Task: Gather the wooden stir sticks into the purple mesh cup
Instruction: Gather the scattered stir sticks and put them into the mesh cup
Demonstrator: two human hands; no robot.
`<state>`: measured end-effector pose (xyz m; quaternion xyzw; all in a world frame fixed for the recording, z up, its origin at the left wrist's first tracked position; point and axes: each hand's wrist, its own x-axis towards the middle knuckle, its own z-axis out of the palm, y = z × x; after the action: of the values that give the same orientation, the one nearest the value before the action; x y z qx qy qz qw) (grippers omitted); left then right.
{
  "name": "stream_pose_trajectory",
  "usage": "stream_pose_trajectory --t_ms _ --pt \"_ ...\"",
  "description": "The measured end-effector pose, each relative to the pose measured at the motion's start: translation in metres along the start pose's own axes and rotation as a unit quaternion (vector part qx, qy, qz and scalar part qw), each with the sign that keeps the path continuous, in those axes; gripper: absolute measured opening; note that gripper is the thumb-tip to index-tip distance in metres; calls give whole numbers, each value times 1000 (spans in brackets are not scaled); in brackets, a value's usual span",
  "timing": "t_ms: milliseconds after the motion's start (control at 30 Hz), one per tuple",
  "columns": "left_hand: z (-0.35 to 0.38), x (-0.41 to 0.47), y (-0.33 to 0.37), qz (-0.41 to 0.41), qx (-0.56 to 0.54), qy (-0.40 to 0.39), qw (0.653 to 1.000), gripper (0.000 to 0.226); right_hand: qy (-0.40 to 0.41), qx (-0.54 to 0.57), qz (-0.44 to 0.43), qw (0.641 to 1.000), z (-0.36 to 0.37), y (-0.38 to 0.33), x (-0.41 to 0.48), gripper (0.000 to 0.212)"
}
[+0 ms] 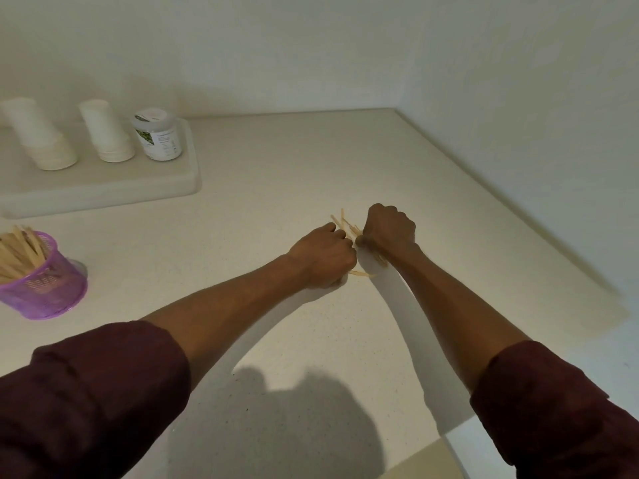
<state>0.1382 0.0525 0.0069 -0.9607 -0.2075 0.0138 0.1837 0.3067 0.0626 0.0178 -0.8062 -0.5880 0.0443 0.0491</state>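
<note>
Wooden stir sticks (pixel 346 225), thin, flat and pale tan, are bunched between both hands mid-counter. From my feed, the right hand (pixel 389 229) is a closed fist wrapped round the bundle. Stick ends fan out past its thumb side, and a few more show under the wrist. The left hand (pixel 323 254) sits just beside it, knuckles nearly touching, with its fingers curled in on the same bunch. One stick pokes out low toward the right wrist. I can't count the sticks because the hands hide most of them.

Both forearms are bare, with dark maroon sleeves (pixel 86 392) rolled up near the elbows. The hands rest on an off-white speckled counter (pixel 294 160) with a smooth matte surface, which runs into a wall corner.

The purple mesh cup (pixel 52 288) stands far left, well apart from the hands. It's round, made of translucent plastic lattice, and already holds a leaning bundle of stored sticks (pixel 17 250).

Behind the cup is a white tray (pixel 103 188) with rounded corners. It carries two stacks of inverted paper cups (pixel 38 136) and a labelled jar (pixel 157 134) with a grey lid.
</note>
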Motion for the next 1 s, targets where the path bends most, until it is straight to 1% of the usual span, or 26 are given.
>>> stream_pose_trajectory --t_ms 100,200,267,400,467,533,633,700,767,833,900,1000 --pt "4 3 5 -18 -8 -21 1000 17 1 -10 -16 1000 0 1 -2 25" --pt "5 2 7 -44 -21 -29 998 17 -16 9 -12 1000 -1 2 -2 32" --pt "8 -2 8 -73 -51 -27 996 18 -28 30 -3 999 -1 4 -2 35" --pt "9 -15 5 -133 -127 -44 982 19 -54 102 30 993 0 9 -5 31" --pt "7 -22 2 -161 -145 -36 976 21 -60 125 40 990 2 10 -7 31" --pt "4 -29 -2 -194 -179 -22 964 19 -60 141 44 987 4 12 -11 26" --pt "-7 -45 -10 -254 -266 16 930 20 -46 179 46 982 5 12 -15 20" --pt "-16 -59 -13 -295 -311 48 902 18 -43 203 50 977 2 10 -16 21" --pt "-24 -75 -17 -349 -352 89 864 16 -43 226 48 972 -1 5 -14 26" --pt "-32 -89 -22 -404 -389 129 817 17 -43 252 35 966 -5 -5 -15 27" --pt "-41 -105 -26 -447 -410 159 779 18 -44 277 16 960 -9 -22 -19 20" --pt "-54 -131 -33 -495 -405 205 741 15 -51 320 -23 946 -20 -56 -31 7"
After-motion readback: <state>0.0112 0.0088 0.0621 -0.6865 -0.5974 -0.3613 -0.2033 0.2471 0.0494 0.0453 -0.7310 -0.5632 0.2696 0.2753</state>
